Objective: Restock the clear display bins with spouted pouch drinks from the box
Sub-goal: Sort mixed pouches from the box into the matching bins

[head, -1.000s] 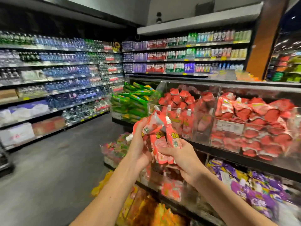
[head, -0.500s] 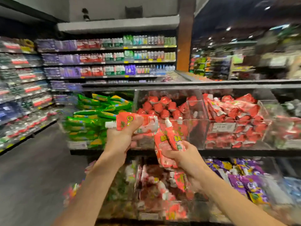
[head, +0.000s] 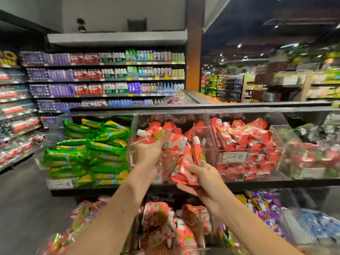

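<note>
My left hand (head: pixel 147 153) grips a red spouted pouch (head: pixel 160 138) lying sideways, its white cap pointing left, at the front wall of a clear display bin (head: pixel 202 122) half full of red pouches. My right hand (head: pixel 199 178) holds a bunch of red pouches (head: pixel 185 168) upright just below and right of it, in front of the same bin. A second clear bin (head: pixel 276 133) to the right holds more red pouches behind a price label (head: pixel 233 157). The box is not in view.
Green packs (head: pixel 88 153) are stacked in the bin to the left. Lower bins hold red-and-white pouches (head: pixel 165 223) and purple packs (head: pixel 265 208). Bottle shelves (head: pixel 110 76) line the back wall and the left aisle. Grey floor (head: pixel 22 208) lies to the left.
The view has swung right and closer to the bins. My left hand has carried one pouch apart from the bunch, up to the clear bin's front; my right hand keeps the remaining pouches.
</note>
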Tool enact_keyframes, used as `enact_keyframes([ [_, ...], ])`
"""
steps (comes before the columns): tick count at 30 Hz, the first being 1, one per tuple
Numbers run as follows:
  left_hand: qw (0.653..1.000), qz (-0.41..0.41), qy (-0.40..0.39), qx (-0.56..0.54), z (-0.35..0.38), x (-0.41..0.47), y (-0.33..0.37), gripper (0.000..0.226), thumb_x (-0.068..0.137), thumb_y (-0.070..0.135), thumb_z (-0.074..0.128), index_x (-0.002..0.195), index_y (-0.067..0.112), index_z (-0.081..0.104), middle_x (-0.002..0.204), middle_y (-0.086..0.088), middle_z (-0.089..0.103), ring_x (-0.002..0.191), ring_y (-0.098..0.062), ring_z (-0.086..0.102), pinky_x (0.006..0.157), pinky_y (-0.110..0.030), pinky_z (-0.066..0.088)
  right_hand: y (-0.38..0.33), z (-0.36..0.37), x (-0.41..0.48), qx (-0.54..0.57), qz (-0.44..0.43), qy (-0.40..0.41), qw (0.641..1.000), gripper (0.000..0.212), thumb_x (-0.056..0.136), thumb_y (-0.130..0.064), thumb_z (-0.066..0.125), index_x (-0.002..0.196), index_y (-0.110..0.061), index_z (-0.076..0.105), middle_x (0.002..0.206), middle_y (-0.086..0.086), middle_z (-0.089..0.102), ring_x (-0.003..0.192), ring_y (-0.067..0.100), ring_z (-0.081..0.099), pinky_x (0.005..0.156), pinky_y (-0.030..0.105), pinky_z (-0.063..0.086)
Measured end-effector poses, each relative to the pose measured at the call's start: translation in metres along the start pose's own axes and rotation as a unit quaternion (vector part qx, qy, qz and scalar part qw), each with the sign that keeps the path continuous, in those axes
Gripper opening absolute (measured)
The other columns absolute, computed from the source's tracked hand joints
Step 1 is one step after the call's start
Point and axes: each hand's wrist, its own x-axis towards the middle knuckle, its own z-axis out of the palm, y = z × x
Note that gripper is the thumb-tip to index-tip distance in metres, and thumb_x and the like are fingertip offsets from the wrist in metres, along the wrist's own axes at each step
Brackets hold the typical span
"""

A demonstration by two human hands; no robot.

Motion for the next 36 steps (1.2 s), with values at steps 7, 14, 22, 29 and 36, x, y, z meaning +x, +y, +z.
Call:
enact_keyframes([
  [7, 0.999, -0.006, -0.023, -0.044, 0.043, 0.015, -0.001, 0.056, 0.075, 0.024, 0.086, 0.119, 0.010, 0.055, 0.096, -0.013, 0.073, 0.066, -0.022, 0.070, 0.055, -0.031, 0.055, -0.022, 0.000, 0.035, 0.004, -0.029, 0.031, 0.999, 0.036, 0.088, -0.011, 0.072, 0.121, -0.005, 0.060, 0.103, 0.016, 0.073, 0.084, 0.029, 0.075, 0.063, 0.041, 0.060],
  [14, 0.993, -0.036, -0.087, 0.073, 0.050, 0.056, -0.014, 0.041, 0.085, 0.021, 0.069, 0.118, 0.007, 0.047, 0.104, -0.020, 0.066, 0.068, -0.027, 0.068, 0.054, -0.040, 0.058, -0.047, -0.029, 0.044, -0.028, 0.002, 0.024, 0.999, 0.039, 0.088, -0.008, 0.070, 0.124, 0.000, 0.058, 0.104, 0.022, 0.073, 0.077, 0.027, 0.074, 0.067, 0.045, 0.062],
  [22, 0.953, -0.021, -0.108, 0.282, 0.065, 0.102, -0.010, 0.046, 0.095, 0.044, 0.059, 0.114, 0.003, 0.056, 0.068, -0.006, 0.059, 0.042, -0.015, 0.050, 0.042, -0.022, 0.039, -0.079, -0.052, 0.044, -0.054, -0.043, 0.008, 0.998, 0.031, 0.088, -0.008, 0.070, 0.117, -0.009, 0.060, 0.094, 0.013, 0.076, 0.079, 0.026, 0.075, 0.066, 0.043, 0.062],
  [29, 0.960, -0.020, -0.111, 0.255, 0.089, 0.124, -0.013, 0.030, 0.100, 0.040, 0.054, 0.107, 0.011, 0.057, 0.061, -0.001, 0.055, 0.044, -0.012, 0.048, 0.042, -0.019, 0.037, -0.080, -0.061, 0.046, -0.059, -0.050, 0.011, 0.997, 0.048, 0.089, -0.012, 0.071, 0.133, -0.010, 0.052, 0.101, 0.012, 0.076, 0.086, 0.029, 0.075, 0.069, 0.043, 0.062],
  [36, 0.975, -0.047, -0.195, 0.098, 0.089, 0.129, -0.028, 0.034, 0.093, 0.011, 0.067, 0.125, -0.001, 0.061, 0.094, -0.008, 0.071, 0.069, -0.013, 0.070, 0.060, -0.026, 0.059, -0.083, -0.063, 0.047, -0.071, -0.063, 0.004, 0.995, 0.052, 0.087, -0.014, 0.073, 0.133, -0.010, 0.051, 0.100, 0.012, 0.076, 0.086, 0.030, 0.075, 0.065, 0.040, 0.062],
])
